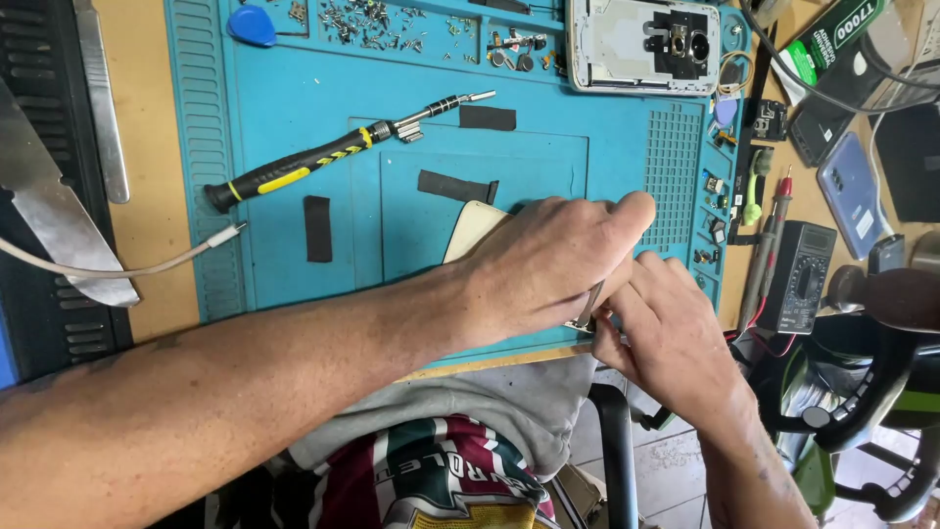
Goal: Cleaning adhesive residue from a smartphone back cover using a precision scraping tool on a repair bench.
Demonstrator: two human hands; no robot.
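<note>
My left hand (548, 264) presses down on a flat cream-coloured phone part (473, 227) at the near edge of the blue work mat (294, 98); only one corner of the part shows from under the hand. My right hand (671, 338) is close against it on the right, fingers pinched on a thin metal tool (591, 307) that points at the part's edge under my left thumb. The tool's tip is hidden between the two hands.
A black and yellow screwdriver (323, 157) lies on the mat, with black strips (455, 186) near it. At the far edge are a blue pick (252, 24), loose screws (367, 20) and an opened phone frame (641, 44). A multimeter (798, 274) stands right; a white cable (127, 264) lies left.
</note>
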